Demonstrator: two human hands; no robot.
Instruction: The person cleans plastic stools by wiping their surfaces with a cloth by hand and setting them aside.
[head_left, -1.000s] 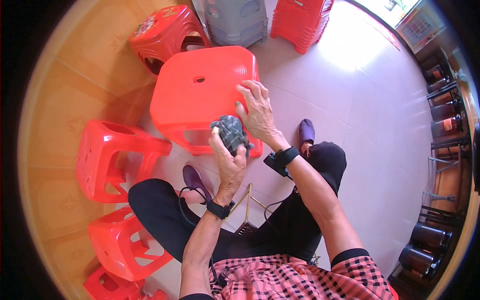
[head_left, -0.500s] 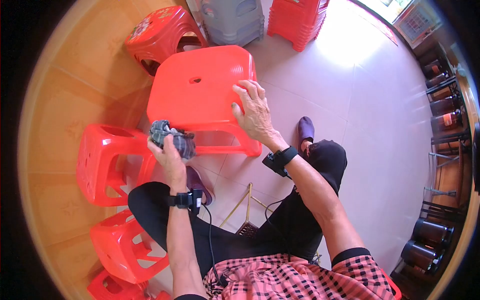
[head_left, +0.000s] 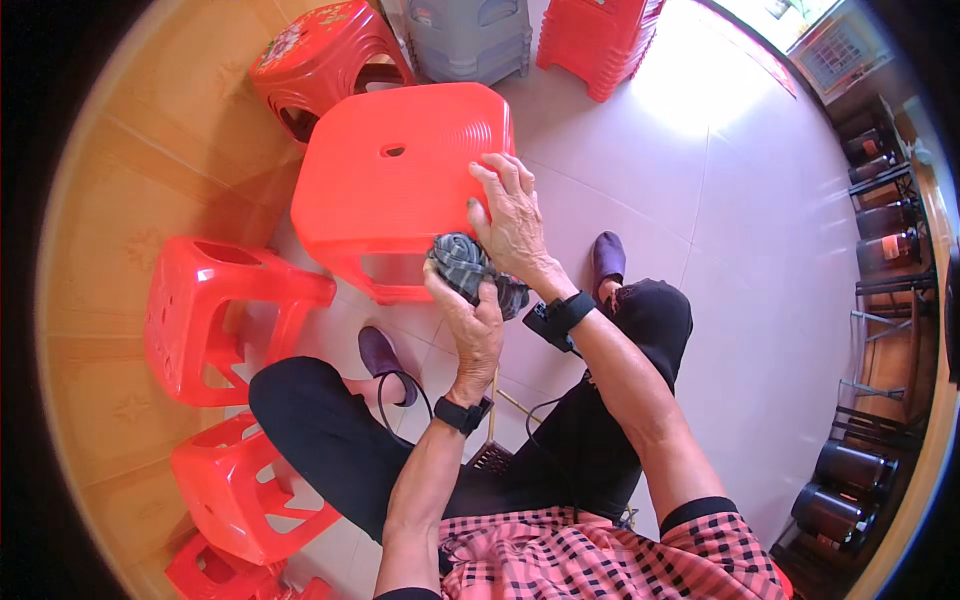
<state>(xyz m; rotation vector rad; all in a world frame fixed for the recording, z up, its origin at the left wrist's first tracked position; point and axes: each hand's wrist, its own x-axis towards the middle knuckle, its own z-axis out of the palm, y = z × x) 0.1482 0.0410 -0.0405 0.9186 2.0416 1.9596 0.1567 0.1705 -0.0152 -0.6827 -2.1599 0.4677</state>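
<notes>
Left hand (head_left: 468, 322), gripping cloth (head_left: 461, 264), moved rightward; right hand (head_left: 514, 222) open at stool (head_left: 370, 190) above tiles (head_left: 650, 178).

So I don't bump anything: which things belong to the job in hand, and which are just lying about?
In use:
checked cloth, in the left hand
large red stool, by the right hand

Just about:
floral stool
grey stool stack
red stool stack

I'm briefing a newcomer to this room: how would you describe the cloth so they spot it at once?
Start at the broad red stool just beyond the black trousers. At its near edge, the left hand holds a bunched cloth, close to the right hand. It is grey and checked, unlike the plain red stool and the pink-and-black checked shirt.
</notes>
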